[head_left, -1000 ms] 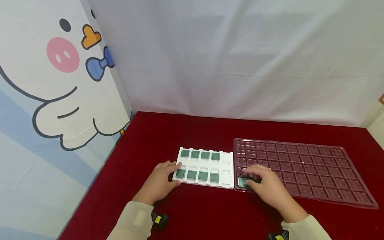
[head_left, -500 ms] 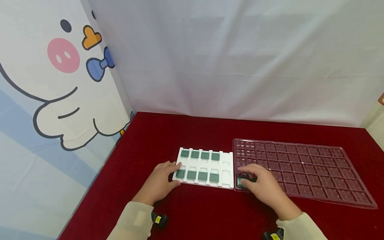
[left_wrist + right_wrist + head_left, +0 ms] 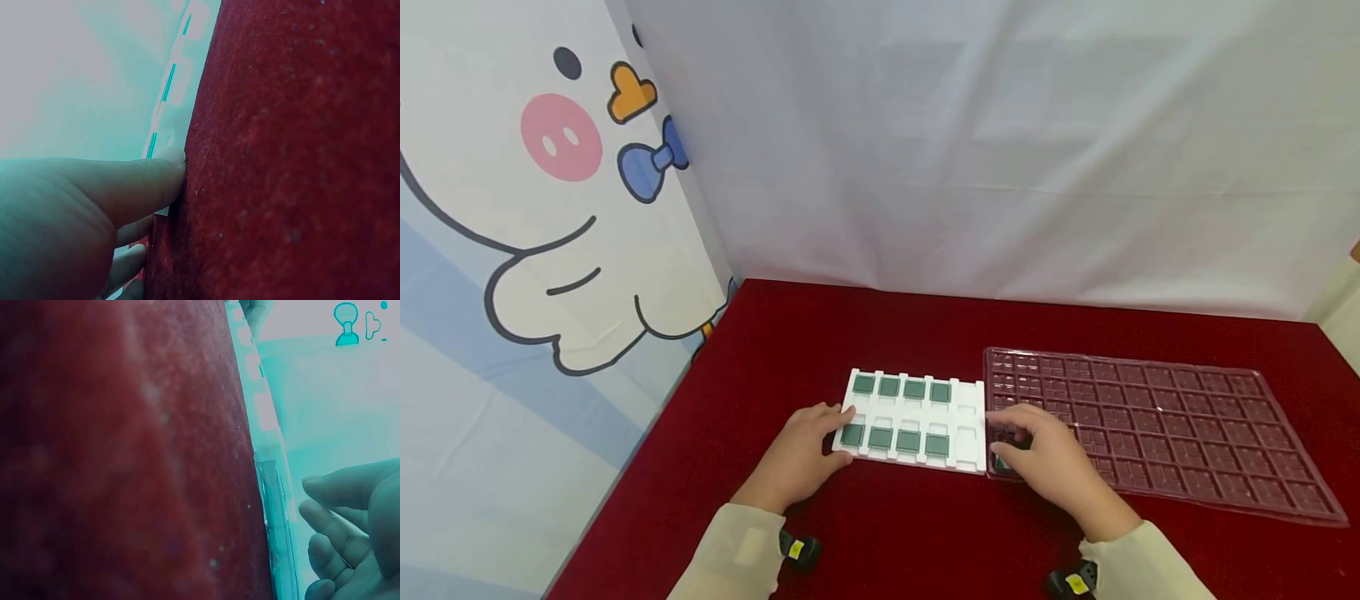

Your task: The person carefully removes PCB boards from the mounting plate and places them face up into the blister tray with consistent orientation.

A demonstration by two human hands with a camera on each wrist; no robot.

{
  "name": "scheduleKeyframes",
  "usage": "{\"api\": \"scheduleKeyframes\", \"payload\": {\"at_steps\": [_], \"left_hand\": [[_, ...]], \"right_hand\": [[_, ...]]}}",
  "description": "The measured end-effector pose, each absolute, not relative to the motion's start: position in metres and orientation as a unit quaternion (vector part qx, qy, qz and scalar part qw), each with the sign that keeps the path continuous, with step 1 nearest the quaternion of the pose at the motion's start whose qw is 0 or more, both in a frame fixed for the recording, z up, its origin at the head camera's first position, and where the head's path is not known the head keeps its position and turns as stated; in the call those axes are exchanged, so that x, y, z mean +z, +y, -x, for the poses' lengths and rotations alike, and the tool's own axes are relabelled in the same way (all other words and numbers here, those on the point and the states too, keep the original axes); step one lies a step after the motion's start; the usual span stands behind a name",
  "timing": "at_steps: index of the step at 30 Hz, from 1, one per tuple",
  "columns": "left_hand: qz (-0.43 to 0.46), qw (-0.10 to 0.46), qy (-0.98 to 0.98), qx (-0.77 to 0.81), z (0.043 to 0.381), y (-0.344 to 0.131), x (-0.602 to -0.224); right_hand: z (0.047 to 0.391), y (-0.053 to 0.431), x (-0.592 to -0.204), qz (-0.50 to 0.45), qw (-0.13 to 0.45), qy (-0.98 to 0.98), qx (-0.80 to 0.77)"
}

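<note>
A white tray (image 3: 958, 415) carries two rows of square green chips (image 3: 907, 442) on the table. My left hand (image 3: 797, 454) grips its left end, thumb at the front corner and fingers along the side; the left wrist view shows the thumb (image 3: 137, 184) against the tray's edge. Over the left end of a clear plastic compartment tray (image 3: 1157, 429) hovers my right hand (image 3: 1052, 458), thumb and index finger apart. Below the thumb, a green chip (image 3: 1002, 465) sits partly hidden in the front-left compartment. The right wrist view shows nothing between the fingers (image 3: 340, 534).
Red cloth (image 3: 880, 533) covers the table. The two trays stand end to end. A white curtain (image 3: 1000, 150) hangs behind, and a cartoon-printed sheet (image 3: 550, 275) borders the left side. Each wrist wears a small black device.
My right hand has shifted left over the clear tray, towards the white tray, and now covers more of the chip there. The left hand stays in place.
</note>
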State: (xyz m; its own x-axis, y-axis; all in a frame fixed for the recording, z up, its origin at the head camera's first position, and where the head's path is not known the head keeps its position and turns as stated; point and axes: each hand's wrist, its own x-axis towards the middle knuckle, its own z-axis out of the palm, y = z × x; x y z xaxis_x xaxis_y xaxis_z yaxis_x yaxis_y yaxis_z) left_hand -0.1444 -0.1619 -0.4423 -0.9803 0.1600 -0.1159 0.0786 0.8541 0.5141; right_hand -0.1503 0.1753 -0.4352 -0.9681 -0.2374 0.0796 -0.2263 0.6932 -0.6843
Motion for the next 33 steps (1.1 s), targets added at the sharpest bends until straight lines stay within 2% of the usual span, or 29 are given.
{"api": "scheduleKeyframes", "payload": {"at_steps": [33], "left_hand": [[-0.062, 0.082, 0.958, 0.268, 0.144, -0.162, -0.44]], "right_hand": [[0.171, 0.15, -0.436, 0.133, 0.003, 0.915, -0.38]]}}
